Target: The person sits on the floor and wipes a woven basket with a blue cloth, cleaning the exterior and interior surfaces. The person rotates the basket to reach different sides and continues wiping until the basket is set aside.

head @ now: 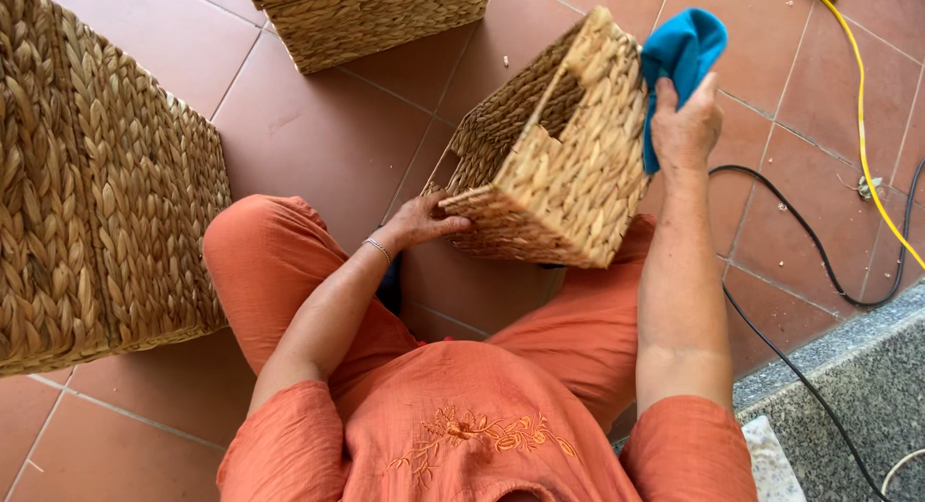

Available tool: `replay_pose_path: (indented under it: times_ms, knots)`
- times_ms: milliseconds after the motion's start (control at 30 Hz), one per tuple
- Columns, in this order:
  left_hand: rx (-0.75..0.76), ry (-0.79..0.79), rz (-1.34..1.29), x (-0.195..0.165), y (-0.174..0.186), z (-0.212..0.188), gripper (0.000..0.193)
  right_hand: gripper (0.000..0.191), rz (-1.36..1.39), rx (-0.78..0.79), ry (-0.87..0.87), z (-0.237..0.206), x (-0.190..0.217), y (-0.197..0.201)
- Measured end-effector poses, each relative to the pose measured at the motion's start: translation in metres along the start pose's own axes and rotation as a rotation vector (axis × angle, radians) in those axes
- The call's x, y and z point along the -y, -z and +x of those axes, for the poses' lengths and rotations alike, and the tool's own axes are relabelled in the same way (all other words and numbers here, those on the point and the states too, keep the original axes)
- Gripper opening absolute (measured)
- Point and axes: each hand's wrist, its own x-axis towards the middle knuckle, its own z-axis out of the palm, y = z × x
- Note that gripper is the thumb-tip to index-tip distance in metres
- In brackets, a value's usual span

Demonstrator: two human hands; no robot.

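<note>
Above the lap, over the tiled floor (337,145), a woven basket (568,165) is held tilted. Its near rim is gripped by the left hand (424,220), while a blue cloth (677,54) is clasped in the right hand (686,126) and pressed against the basket's side. A larger basket (96,184) stands well apart at the left.
</note>
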Motion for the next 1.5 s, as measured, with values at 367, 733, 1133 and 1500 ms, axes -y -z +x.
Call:
replay_pose_path:
  times_ms: [367, 733, 1133, 1500]
  knots:
    - [-0.106, -0.069, 0.232, -0.041, -0.012, 0.017, 0.072, 0.034, 0.368, -0.018, -0.262, -0.016, -0.048, 0.033]
    - [-0.487, -0.092, 0.000, -0.126, 0.045, 0.025, 0.063, 0.031, 0.827, 0.079, -0.434, -0.026, -0.046, 0.014]
    - [-0.219, -0.069, 0.327, -0.115, 0.018, 0.113, 0.062, 0.038, 0.098, 0.361, -0.189, -0.064, 0.009, -0.017]
    - [-0.325, 0.231, 0.297, -0.047, 0.098, 0.007, 0.059, 0.065, -0.070, 0.197, 0.224, -0.107, 0.006, -0.081]
